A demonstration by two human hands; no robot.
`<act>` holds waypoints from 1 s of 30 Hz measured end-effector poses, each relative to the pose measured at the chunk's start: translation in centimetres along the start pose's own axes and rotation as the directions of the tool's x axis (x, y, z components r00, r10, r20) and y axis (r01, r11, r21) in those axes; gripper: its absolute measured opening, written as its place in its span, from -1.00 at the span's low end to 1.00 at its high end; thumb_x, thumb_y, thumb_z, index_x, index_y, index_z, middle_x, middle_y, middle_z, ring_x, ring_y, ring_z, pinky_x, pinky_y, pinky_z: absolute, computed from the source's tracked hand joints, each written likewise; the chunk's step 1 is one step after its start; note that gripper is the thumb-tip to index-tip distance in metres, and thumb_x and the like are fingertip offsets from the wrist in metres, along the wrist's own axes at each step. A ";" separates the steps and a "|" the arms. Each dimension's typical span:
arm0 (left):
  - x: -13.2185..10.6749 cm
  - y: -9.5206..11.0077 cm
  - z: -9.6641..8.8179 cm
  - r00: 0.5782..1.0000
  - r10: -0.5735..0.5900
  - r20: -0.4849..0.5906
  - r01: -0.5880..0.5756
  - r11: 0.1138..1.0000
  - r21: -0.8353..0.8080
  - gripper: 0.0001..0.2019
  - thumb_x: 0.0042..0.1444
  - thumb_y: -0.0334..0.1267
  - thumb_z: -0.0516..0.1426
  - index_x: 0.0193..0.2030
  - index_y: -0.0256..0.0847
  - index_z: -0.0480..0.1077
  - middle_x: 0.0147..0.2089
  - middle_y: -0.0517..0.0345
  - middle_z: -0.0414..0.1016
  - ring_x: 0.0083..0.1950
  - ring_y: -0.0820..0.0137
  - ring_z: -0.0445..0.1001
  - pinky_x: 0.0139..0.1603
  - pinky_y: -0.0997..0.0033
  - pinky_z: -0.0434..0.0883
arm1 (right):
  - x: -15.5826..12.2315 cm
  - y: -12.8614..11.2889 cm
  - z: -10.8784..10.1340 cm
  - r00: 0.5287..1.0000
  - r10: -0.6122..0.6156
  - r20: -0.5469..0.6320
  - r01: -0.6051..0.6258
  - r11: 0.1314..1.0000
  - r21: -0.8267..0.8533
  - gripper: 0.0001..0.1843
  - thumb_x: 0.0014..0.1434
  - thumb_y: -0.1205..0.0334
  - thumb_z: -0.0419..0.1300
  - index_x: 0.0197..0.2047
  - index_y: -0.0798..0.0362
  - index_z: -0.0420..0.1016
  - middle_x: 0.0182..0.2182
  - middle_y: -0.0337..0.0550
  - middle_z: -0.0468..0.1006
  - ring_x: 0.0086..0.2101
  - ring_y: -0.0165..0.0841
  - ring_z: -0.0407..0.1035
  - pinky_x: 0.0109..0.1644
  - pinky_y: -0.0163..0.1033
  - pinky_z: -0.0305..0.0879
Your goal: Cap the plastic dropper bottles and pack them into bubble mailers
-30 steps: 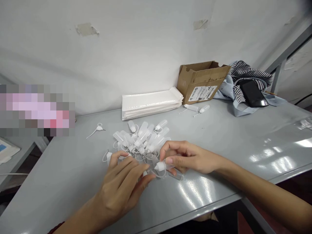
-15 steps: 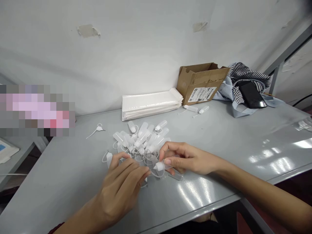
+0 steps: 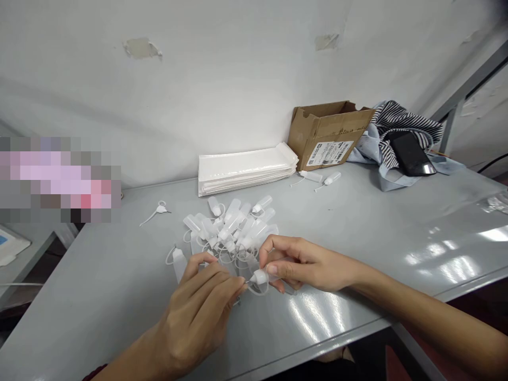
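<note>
My right hand (image 3: 304, 264) is closed around a small clear needle-tip bottle (image 3: 260, 277) whose white cap points left. A thin looped strap hangs from that cap. At the needle's end, my left hand (image 3: 202, 307) has thumb and fingers pinched together; whatever is between them is too small to make out. Behind both hands lies a loose pile of similar bottles (image 3: 234, 225) with white caps and looped straps. One bottle (image 3: 179, 262) lies beside my left hand, partly covered by it.
White padded envelopes (image 3: 246, 166) are stacked against the wall, beside an open cardboard box (image 3: 331, 132). Two bottles (image 3: 331, 179) lie before the box. At right, a black phone (image 3: 410, 153) rests on striped cloth (image 3: 408, 119). A loose white cap with strap (image 3: 161, 209) lies left on the grey table (image 3: 119, 275).
My hands and the held bottle have moved down slightly, and the left fingertips are closer to the needle. A bottle lying under my right hand is now more hidden.
</note>
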State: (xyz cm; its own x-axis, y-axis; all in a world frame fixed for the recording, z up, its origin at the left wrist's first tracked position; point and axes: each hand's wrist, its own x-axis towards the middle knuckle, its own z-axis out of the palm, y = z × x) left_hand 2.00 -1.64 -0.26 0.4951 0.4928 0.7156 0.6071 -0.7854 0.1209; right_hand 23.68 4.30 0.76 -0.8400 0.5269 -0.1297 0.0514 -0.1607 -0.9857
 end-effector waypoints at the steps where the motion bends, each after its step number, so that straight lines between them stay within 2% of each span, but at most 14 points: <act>1: 0.0 0.0 0.0 1.000 0.005 -0.008 -0.005 1.000 -0.003 -0.85 0.13 -0.61 0.06 -0.30 -0.34 0.38 -0.53 0.18 0.45 -0.47 0.47 0.39 -0.23 0.24 0.37 | 0.0 0.0 0.0 1.000 0.000 0.002 0.000 1.000 0.002 -0.85 0.28 0.18 0.08 -0.19 0.09 0.26 -0.53 -0.31 0.36 -0.55 -0.55 0.15 -0.53 -0.46 0.09; 8: -0.1 -0.1 0.0 0.999 -0.022 0.025 0.023 0.999 -0.025 -0.85 0.11 -0.61 0.08 -0.29 -0.32 0.37 -0.49 0.20 0.45 -0.44 0.47 0.39 -0.16 0.20 0.34 | 0.0 0.0 0.0 1.000 -0.010 -0.007 0.010 1.000 -0.023 -0.83 0.28 0.16 0.09 -0.18 0.09 0.26 -0.52 -0.30 0.37 -0.56 -0.55 0.12 -0.51 -0.43 0.06; 14: -0.1 -0.3 -0.3 0.997 -0.052 0.064 0.055 0.997 -0.046 -0.83 0.08 -0.54 0.14 -0.17 -0.34 0.35 -0.39 0.11 0.48 -0.35 0.39 0.42 -0.12 0.16 0.32 | -0.2 -0.1 -0.2 0.998 -0.058 -0.023 0.058 0.998 -0.008 -0.85 0.28 0.18 0.09 -0.18 0.10 0.28 -0.51 -0.29 0.37 -0.52 -0.53 0.16 -0.47 -0.39 0.04; 22: 0.3 -0.1 -0.3 0.997 -0.069 0.042 0.071 0.996 -0.045 -0.85 0.12 -0.56 0.04 -0.26 -0.26 0.33 -0.44 0.19 0.45 -0.40 0.44 0.39 -0.14 0.22 0.31 | -0.2 -0.3 -0.2 0.998 -0.050 -0.029 0.049 0.999 -0.021 -0.84 0.28 0.17 0.10 -0.18 0.11 0.28 -0.51 -0.29 0.35 -0.47 -0.50 0.22 -0.44 -0.39 0.05; 30: 0.0 0.0 -0.2 0.996 -0.026 0.087 0.033 0.996 -0.081 -0.82 0.08 -0.62 0.05 -0.27 -0.30 0.33 -0.43 0.15 0.44 -0.37 0.43 0.37 -0.12 0.19 0.28 | 0.0 0.0 -0.3 1.000 -0.032 -0.001 0.031 0.998 -0.049 -0.81 0.27 0.13 0.10 -0.19 0.10 0.27 -0.53 -0.31 0.35 -0.53 -0.53 0.14 -0.50 -0.40 0.02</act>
State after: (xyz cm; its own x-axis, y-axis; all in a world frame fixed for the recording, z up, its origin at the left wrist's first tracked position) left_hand 1.88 -1.70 -0.08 0.5312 0.5436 0.6498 0.5708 -0.7964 0.1996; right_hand 23.84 4.50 0.77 -0.8405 0.5327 -0.0987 0.0515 -0.1027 -0.9934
